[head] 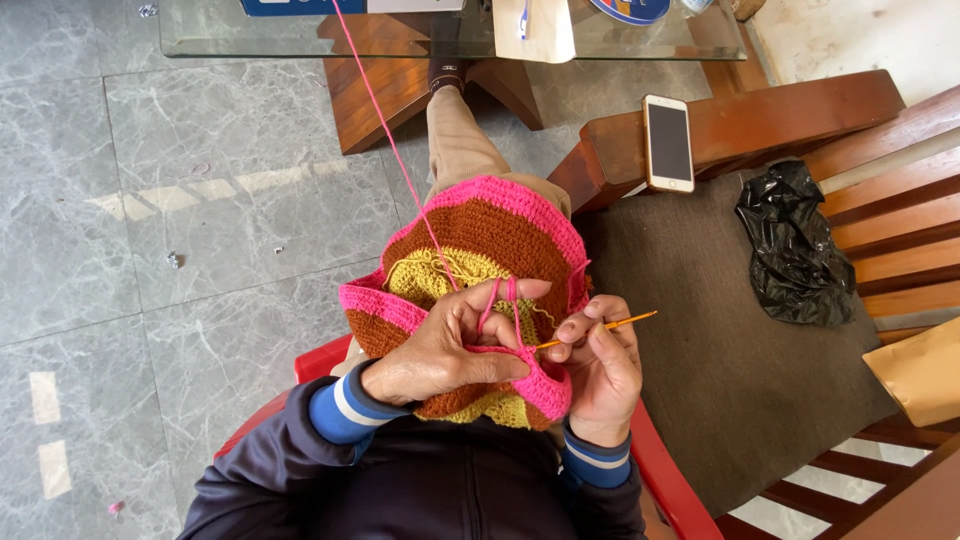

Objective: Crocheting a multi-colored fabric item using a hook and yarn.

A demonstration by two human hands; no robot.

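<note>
Head view, crochet mid-frame

Left hand (440, 345) pinches the striped crochet piece (480, 240) and pink yarn (390, 140); right hand (600, 365) grips the hook (600, 328). Taut strand could snag, slipping loops.

The left hand (445, 350) pinches the striped crochet piece (480, 260) while the right hand (600, 365) holds an orange hook (600, 328).

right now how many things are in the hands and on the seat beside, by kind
crochet piece: 1
crochet hook: 1
pink yarn strand: 1
phone: 1
black plastic bag: 1
tan packet: 1
total: 6
</note>
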